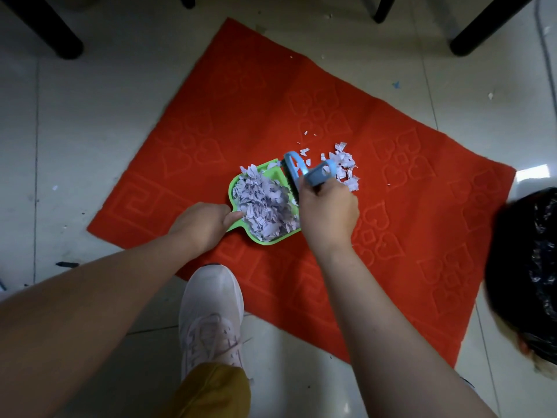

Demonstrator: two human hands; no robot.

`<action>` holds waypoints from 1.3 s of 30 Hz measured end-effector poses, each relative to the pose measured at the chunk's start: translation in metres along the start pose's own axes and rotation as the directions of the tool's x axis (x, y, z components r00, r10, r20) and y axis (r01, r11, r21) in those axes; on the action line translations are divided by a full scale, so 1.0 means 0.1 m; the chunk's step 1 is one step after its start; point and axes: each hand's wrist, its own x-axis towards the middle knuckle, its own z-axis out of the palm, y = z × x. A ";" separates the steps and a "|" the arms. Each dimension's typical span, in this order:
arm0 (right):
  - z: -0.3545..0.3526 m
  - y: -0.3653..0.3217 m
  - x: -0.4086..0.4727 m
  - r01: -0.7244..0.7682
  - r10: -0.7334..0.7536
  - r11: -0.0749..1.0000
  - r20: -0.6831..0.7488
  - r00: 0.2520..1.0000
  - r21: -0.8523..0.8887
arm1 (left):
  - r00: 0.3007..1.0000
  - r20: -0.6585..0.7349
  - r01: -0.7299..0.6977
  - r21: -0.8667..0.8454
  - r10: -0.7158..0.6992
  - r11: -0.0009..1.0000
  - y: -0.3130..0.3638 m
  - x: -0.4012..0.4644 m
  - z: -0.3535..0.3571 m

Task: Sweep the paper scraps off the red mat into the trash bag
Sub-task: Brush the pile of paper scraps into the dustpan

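A red mat [271,110] lies slanted on the tiled floor. In its middle sits a green dustpan [234,188] heaped with white paper scraps [265,203]. My left hand [202,224] grips the pan's handle at its near-left corner. My right hand [328,212] holds a blue hand brush [297,170], bristles down at the pan's right, open edge. A smaller patch of loose scraps [346,167] lies on the mat just right of the brush. The black trash bag [524,267] stands open at the mat's right edge.
My white shoe [211,315] rests on the mat's near edge. Black furniture legs [60,40] stand on the floor beyond the mat at top left and at top right [482,28]. A few stray scraps [490,95] dot the tiles.
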 end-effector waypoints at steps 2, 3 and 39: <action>-0.03 0.07 0.10 -0.037 0.039 0.997 -0.017 0.999 0.063 | 1.000 -0.001 -0.005 -0.006 0.005 1.000 0.00 -0.01 0.00; -0.05 0.10 0.15 -0.042 0.045 0.996 -0.030 0.999 0.084 | 1.000 -0.004 -0.004 -0.015 0.004 1.000 0.00 -0.01 0.00; -0.20 0.33 0.82 0.031 -0.032 0.995 -0.005 0.999 -0.092 | 0.999 0.033 0.031 0.008 -0.031 0.999 0.07 0.06 0.00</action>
